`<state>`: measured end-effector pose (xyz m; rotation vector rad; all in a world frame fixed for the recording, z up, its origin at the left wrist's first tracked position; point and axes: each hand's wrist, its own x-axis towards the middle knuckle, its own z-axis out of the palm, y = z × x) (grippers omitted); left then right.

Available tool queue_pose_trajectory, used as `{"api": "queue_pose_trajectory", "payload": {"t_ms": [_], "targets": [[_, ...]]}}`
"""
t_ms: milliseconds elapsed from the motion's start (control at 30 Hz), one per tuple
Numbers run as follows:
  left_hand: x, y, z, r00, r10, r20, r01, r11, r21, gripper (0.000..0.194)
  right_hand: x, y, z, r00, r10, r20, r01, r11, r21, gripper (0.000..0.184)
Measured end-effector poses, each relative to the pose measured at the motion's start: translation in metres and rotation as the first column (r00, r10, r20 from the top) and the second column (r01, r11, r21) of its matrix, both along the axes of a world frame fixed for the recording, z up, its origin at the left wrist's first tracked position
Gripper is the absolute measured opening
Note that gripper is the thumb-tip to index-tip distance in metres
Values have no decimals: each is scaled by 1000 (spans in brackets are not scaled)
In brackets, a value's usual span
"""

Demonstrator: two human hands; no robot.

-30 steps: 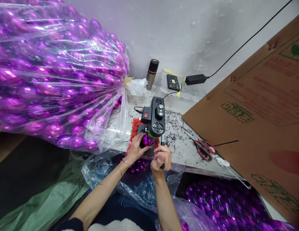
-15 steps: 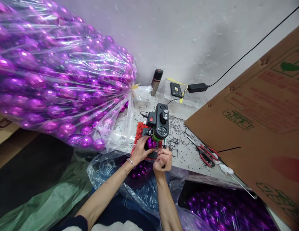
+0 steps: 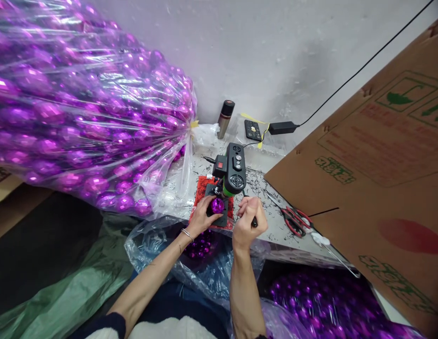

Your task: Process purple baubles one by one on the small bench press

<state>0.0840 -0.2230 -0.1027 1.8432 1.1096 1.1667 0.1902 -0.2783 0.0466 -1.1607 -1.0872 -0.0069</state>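
Note:
A shiny purple ball (image 3: 218, 205) sits on the dark base of a small black bench drill press (image 3: 235, 169). My left hand (image 3: 203, 215) holds the ball from its left side, thumb in front and fingers behind. The drill head stands just above and beyond the ball; its tip is hard to make out. To the right, my right hand (image 3: 250, 216) is wrapped round the black lever handle (image 3: 254, 222) of the press. Under the press lies a red mat (image 3: 203, 186) sprinkled with black shavings.
A big clear bag of purple balls (image 3: 99, 117) fills the left. Red-handled scissors (image 3: 295, 220) lie by a cardboard box (image 3: 374, 179) on the right. A flask (image 3: 226, 118), a phone (image 3: 253, 130) and a power adapter (image 3: 283, 127) are at the back. More balls (image 3: 317, 301) lie below the table edge.
My right hand has moved up and to the right with the lever, and the drill head has risen off the ball. My left hand keeps hold of the ball.

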Motion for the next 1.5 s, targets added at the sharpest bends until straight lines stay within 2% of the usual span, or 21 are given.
{"api": "queue_pose_trajectory", "payload": {"t_ms": [367, 600, 767, 867, 933, 967, 1000, 1033, 1100, 1133, 1233, 1267, 1333, 1400, 1500], "targets": [[-48, -66, 4, 996, 70, 57, -75, 994, 75, 59, -1, -2, -14, 999, 23, 25, -25, 997, 69, 43], [-59, -87, -1, 995, 94, 11, -95, 993, 63, 58, -1, -2, -14, 999, 23, 49, -27, 996, 85, 42], [-70, -101, -13, 994, 63, -87, -59, 997, 45, 55, 0, -4, -16, 998, 17, 53, -21, 998, 67, 42], [-78, -115, -19, 974, -29, -224, 27, 1000, -10, 69, 1, -6, -18, 997, 9, 81, -14, 998, 57, 42], [-82, -121, -17, 953, -66, -296, 59, 998, -32, 87, 1, -7, -19, 995, 0, 97, -5, 999, 54, 41], [-84, -120, -14, 949, -64, -309, 59, 998, -24, 89, 1, -7, -19, 995, -3, 104, -3, 999, 54, 41], [-86, -115, -9, 951, -44, -305, 47, 999, 2, 82, 1, -8, -20, 994, -4, 110, -2, 998, 57, 41], [-88, -105, -1, 957, -9, -289, 23, 999, 44, 67, 1, -8, -20, 993, -3, 115, -4, 998, 62, 41], [-90, -69, 16, 966, 93, -242, -56, 986, 157, 32, 0, -8, -20, 993, 2, 118, -11, 997, 75, 41], [-90, -44, 26, 960, 148, -240, -99, 974, 204, 26, 0, -9, -20, 993, 4, 119, -14, 997, 81, 41], [-91, 44, 53, 890, 291, -352, -223, 949, 221, 32, 0, -10, -21, 993, 8, 120, -17, 997, 75, 41], [-90, 72, 60, 832, 326, -449, -268, 945, 189, 36, 0, -10, -22, 993, 13, 121, -21, 997, 70, 40], [-90, 119, 70, 665, 345, -663, -366, 924, 114, 47, 1, -12, -23, 992, 25, 124, -32, 998, 58, 40], [-90, 150, 77, 591, 360, -721, -422, 900, 103, 58, 1, -13, -25, 991, 33, 132, -39, 998, 45, 39], [-93, 172, 84, 557, 381, -738, -447, 886, 120, 61, 2, -15, -27, 989, 40, 139, -43, 999, 23, 38]]}}
